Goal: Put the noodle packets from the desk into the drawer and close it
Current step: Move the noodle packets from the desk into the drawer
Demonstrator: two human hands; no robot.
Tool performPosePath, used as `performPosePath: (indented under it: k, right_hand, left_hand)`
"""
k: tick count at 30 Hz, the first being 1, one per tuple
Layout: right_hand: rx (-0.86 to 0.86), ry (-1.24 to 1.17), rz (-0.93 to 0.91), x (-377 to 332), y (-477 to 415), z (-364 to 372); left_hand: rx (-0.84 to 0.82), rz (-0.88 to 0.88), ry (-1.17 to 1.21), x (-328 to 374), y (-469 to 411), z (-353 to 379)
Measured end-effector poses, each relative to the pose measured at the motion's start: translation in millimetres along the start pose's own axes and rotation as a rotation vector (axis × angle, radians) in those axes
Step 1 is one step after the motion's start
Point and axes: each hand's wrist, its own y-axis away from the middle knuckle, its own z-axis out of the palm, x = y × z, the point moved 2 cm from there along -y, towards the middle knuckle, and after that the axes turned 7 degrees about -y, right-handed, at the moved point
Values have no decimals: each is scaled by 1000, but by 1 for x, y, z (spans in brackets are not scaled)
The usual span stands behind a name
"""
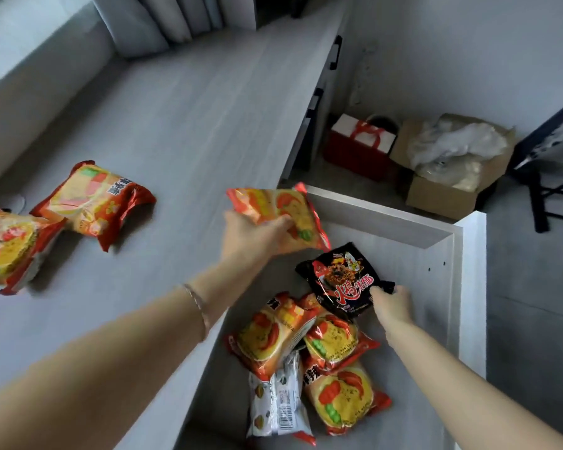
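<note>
My left hand grips an orange and yellow noodle packet at the desk's right edge, over the rim of the open white drawer. My right hand holds the corner of a black noodle packet inside the drawer. Several orange packets and a white one lie piled in the drawer's near part. Two more orange packets remain on the grey desk: one at mid left, another at the far left edge.
Under the desk past the drawer sit a red and white gift box and an open cardboard box with plastic wrap. A dark chair leg stands at the right. Grey curtains hang behind the desk.
</note>
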Motion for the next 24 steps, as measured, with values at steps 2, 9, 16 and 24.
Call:
performPosePath:
  k: [2, 9, 16, 24]
  right_hand:
    - [-3, 82, -129, -11, 4, -2]
    - [-105, 242, -339, -28, 28, -1]
    - [-211, 331, -572, -57, 71, 31]
    - [-514, 520, -914, -110, 162, 150]
  left_hand:
    - [-101, -66, -111, -18, 31, 24]
    - [-284, -417, -242, -71, 71, 57]
    - [-247, 116, -699, -41, 73, -15]
    - [385, 191, -642, -53, 6, -201]
